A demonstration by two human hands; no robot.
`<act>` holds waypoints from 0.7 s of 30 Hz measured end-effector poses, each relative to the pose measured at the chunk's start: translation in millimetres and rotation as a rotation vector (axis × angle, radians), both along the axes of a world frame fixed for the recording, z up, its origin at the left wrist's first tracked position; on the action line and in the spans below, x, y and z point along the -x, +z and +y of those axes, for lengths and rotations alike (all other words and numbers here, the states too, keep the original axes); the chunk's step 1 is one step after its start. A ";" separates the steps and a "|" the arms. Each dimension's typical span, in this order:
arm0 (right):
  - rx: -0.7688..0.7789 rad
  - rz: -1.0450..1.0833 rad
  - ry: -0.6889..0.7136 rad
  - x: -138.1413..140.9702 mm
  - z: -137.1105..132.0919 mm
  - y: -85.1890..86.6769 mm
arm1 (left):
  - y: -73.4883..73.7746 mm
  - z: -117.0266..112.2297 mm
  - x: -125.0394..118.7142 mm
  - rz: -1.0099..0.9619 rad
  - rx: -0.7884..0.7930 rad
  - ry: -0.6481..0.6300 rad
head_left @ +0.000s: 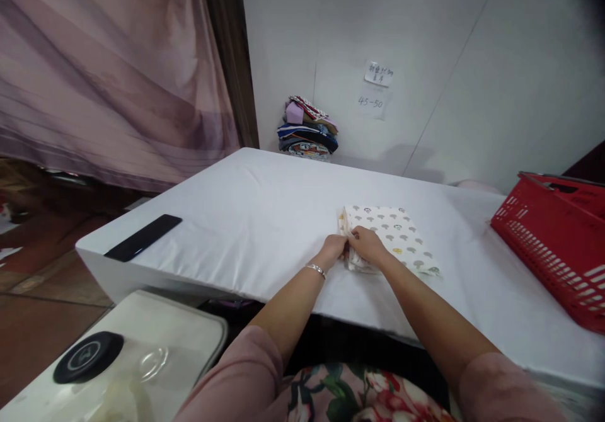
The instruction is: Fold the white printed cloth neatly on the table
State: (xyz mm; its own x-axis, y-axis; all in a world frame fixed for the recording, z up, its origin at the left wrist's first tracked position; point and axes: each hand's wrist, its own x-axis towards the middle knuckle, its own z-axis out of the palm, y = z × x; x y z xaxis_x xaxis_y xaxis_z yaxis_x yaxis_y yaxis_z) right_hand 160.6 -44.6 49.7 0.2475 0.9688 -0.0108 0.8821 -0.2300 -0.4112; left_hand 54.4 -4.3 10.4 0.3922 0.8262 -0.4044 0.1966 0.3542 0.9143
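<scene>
A folded white cloth with a grey and yellow mushroom-like print (394,230) lies on the white-covered table (227,214). My left hand (336,245), with a silver bracelet at its wrist, is closed at the cloth's left edge. Right beside it, my right hand (366,244) pinches the same edge, its fingers bent over the layers. Both hands meet there, close to touching. The left fingertips are partly hidden behind the hand and the fabric.
A red plastic basket (543,239) stands at the table's right end. Near the left corner lies a dark flat slab (144,237). Several folded textiles (307,129) are stacked by the wall behind the table. At lower left, a white surface (174,327) holds a black round object (88,357).
</scene>
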 end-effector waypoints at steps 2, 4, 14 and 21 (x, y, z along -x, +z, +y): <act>-0.002 -0.006 0.048 3.9 -4.5 0.1 | 1.4 2.3 2.7 -0.036 0.024 -0.011; -0.003 -0.019 0.085 7.4 -9.7 0.5 | 3.6 5.0 2.9 -0.054 0.039 -0.023; -0.256 -0.121 0.227 24.2 -53.5 -10.0 | 6.0 5.3 -10.8 0.052 -0.004 -0.003; -0.372 -0.334 0.310 17.1 -69.6 -44.6 | 2.2 13.1 -5.7 0.176 -0.128 -0.058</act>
State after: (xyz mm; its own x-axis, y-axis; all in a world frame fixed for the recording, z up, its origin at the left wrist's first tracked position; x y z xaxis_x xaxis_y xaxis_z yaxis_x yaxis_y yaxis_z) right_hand 143.5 -114.2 5.1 -0.1164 0.9202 0.3738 0.9808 0.1657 -0.1027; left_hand 60.1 8.7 12.6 0.3728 0.8535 -0.3640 0.3736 0.2211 0.9009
